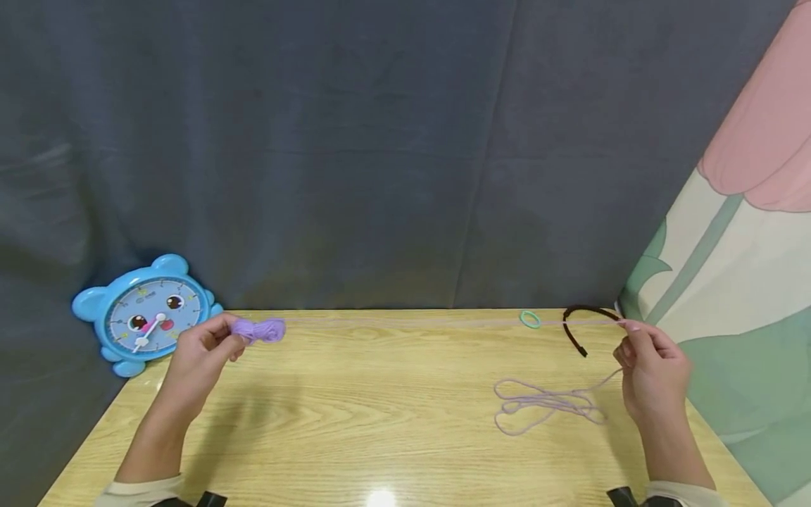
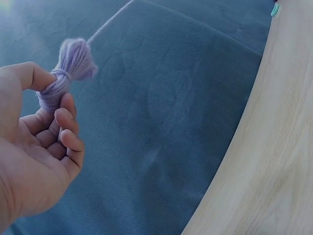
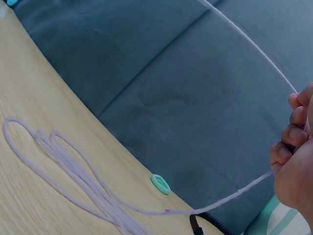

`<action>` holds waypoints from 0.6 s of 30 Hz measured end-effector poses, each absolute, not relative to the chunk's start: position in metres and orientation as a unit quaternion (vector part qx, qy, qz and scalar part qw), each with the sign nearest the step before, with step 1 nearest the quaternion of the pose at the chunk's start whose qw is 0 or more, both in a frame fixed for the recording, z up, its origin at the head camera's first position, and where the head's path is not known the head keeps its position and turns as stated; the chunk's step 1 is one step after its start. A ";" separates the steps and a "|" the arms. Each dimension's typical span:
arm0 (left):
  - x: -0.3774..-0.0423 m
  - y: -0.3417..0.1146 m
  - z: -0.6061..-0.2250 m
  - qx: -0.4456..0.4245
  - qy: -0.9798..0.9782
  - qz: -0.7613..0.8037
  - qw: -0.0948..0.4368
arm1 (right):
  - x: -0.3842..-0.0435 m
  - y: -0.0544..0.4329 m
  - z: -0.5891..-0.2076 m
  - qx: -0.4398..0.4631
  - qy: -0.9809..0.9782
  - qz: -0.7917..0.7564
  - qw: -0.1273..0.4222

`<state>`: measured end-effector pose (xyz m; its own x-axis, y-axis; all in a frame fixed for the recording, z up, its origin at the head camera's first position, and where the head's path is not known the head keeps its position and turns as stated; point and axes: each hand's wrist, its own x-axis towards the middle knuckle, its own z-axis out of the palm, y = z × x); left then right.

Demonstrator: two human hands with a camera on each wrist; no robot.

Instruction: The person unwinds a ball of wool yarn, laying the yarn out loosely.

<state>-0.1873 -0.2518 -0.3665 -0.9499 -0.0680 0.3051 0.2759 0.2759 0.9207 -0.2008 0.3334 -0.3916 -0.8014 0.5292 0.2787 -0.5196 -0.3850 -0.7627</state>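
Pale wood-grain counter (image 1: 380, 394), loose loops of lilac yarn (image 1: 550, 403) lying on its right side; the right hand (image 1: 655, 373), fingers curled closed, pinches a strand that runs taut above the counter to the purple skein (image 1: 266, 330), one end gripped by the left hand's (image 1: 196, 359) closed fingers. Yarn judged light, soft, limp, hard to damage, prone to tangling; best pinched at the skein's tied waist. Appearance: fuzzy, bow-shaped bundle, dark curtain (image 1: 380, 176) beyond.

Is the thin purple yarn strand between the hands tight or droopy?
Tight: the strand runs nearly straight in the head view, from the bow-shaped purple yarn bundle to the right hand.
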 end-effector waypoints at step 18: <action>-0.189 -0.250 -0.368 -0.063 -0.799 -0.586 0.117 | -0.195 0.355 -0.407 0.014 -0.547 0.803 0.236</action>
